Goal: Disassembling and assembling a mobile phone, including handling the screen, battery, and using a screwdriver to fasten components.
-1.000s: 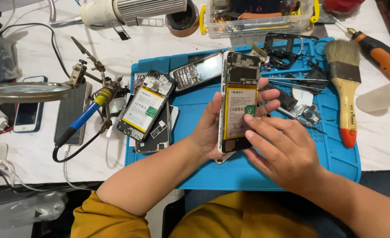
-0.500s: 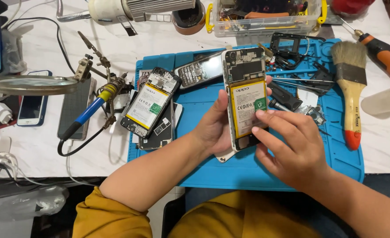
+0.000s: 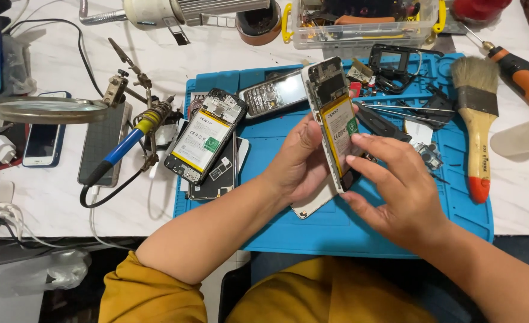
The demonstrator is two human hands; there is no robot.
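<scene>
My left hand point(image 3: 300, 158) holds an opened smartphone point(image 3: 331, 116) tilted on its edge over a blue work mat point(image 3: 336, 230), its white and yellow battery facing up. My right hand point(image 3: 399, 191) rests on the phone's lower right side, fingers spread against the battery and frame. A white back cover point(image 3: 313, 204) lies under my left hand. A second opened phone point(image 3: 204, 136) with a similar battery lies on the mat to the left, and an old keypad phone point(image 3: 273, 93) lies beyond it.
A soldering iron with a blue handle point(image 3: 124, 149) sits in a helping-hand stand with a magnifier point(image 3: 49, 110). A paintbrush point(image 3: 477, 119), an orange screwdriver point(image 3: 525, 78), a clear parts box point(image 3: 360, 24) and small parts are at the right and back. Two phones point(image 3: 43, 137) lie at left.
The opened phone has been turned from lying flat in my left hand to standing on its edge. My right hand's fingers have shifted up along its right side.
</scene>
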